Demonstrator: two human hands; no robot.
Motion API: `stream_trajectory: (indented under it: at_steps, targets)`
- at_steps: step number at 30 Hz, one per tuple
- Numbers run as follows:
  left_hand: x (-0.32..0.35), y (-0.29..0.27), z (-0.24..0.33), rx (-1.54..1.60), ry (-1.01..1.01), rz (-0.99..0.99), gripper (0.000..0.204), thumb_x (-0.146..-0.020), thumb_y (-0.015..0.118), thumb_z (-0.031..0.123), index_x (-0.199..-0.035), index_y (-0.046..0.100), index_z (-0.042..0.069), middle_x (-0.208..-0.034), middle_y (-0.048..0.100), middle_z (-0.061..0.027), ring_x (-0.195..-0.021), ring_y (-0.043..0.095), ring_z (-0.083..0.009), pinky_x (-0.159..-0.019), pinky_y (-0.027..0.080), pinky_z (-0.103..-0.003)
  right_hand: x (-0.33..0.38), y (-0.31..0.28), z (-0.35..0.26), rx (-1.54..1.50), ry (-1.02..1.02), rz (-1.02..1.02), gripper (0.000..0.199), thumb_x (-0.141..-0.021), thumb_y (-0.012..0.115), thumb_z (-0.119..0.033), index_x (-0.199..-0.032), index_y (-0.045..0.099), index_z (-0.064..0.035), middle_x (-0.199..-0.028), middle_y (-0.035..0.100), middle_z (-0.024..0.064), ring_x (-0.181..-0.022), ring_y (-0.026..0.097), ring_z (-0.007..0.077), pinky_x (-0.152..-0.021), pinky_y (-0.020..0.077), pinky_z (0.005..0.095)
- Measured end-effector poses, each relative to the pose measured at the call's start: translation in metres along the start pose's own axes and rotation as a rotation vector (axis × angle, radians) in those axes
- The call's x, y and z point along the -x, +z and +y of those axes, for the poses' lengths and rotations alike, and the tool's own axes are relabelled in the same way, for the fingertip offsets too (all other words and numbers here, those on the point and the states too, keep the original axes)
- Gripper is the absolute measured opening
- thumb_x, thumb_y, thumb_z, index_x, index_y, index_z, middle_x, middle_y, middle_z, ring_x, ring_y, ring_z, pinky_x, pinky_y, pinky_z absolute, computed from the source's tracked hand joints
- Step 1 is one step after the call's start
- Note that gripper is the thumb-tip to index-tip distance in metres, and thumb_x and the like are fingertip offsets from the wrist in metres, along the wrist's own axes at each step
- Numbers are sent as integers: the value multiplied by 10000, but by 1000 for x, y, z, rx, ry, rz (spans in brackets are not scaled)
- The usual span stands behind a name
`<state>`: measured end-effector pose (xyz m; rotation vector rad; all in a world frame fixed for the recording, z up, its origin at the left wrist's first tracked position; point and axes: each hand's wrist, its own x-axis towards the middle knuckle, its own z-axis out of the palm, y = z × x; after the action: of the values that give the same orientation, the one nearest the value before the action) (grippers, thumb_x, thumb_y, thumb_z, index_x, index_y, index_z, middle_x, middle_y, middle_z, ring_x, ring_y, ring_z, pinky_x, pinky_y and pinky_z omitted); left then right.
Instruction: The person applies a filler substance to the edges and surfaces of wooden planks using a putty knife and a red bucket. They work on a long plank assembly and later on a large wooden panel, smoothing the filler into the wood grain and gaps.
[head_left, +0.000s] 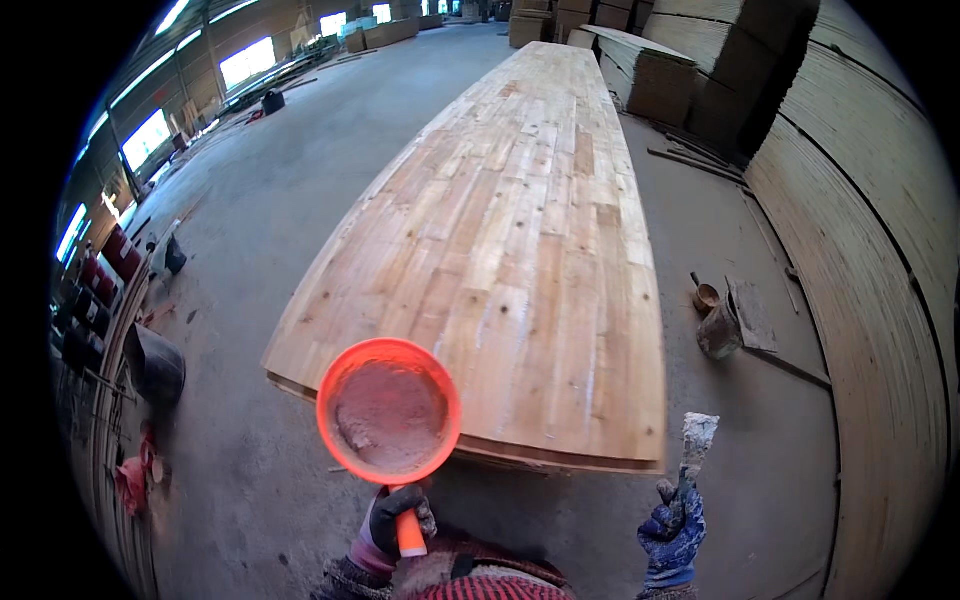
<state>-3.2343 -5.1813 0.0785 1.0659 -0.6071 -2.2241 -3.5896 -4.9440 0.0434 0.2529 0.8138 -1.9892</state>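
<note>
My left hand [395, 517], in a dark glove, is closed round the handle of an orange ladle [458, 412]. Pinkish-brown paste [388, 415] fills much of its round bowl, which overlaps the near left corner of a long wooden panel [500, 270]. My right hand [672, 533], in a blue stained glove, grips a putty knife [697, 440] with its blade pointing up. That blade is coated with whitish residue and is held off the panel's near right corner. The panel is made of many joined strips with dark knots.
Tall stacks of wooden sheets [860, 250] line the right side. On the floor between them and the panel stand a dirty bucket [718, 332] and a small brown pot [706, 297]. A dark bucket [155, 365] and red drums [120, 252] are at the left.
</note>
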Motion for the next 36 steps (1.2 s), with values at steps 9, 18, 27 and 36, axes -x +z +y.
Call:
stream_trajectory:
  at_steps: [9, 18, 27, 36]
  targets:
    - [-65, 146, -75, -243, -155, -153, 283, -837, 642, 125, -1071, 535, 8, -725, 570, -73, -597, 592, -185, -534, 503, -317, -11, -7, -126, 125, -212, 194, 412, -977, 498, -364, -1269, 558, -80, -895, 673, 83, -438, 348, 53, -398, 278, 231]
    - [-154, 339, -148, -478, -184, -356, 336, -828, 693, 216, -1062, 570, 9, -815, 612, -55, -686, 607, -136, -613, 507, -293, -65, 15, -241, 602, -310, 38, 454, -984, 495, -271, -1355, 468, -11, -968, 682, 189, -488, 476, 89, -452, 375, 218]
    - [-210, 504, -259, -504, -146, -235, 343, -801, 721, 143, -1081, 568, 18, -823, 603, -54, -653, 595, -140, -570, 489, -285, -185, 25, -391, 777, 201, -231, 421, -1001, 478, -251, -1358, 476, -27, -1030, 693, 119, -600, 577, 87, -541, 456, 204]
    - [-290, 605, -263, -500, -126, -206, 373, -799, 736, 146, -1109, 566, 27, -854, 615, -47, -677, 606, -145, -584, 503, -301, -310, 58, -462, 837, 219, -361, 424, -1003, 471, -254, -1359, 475, -23, -985, 700, 94, -579, 547, 78, -510, 429, 208]
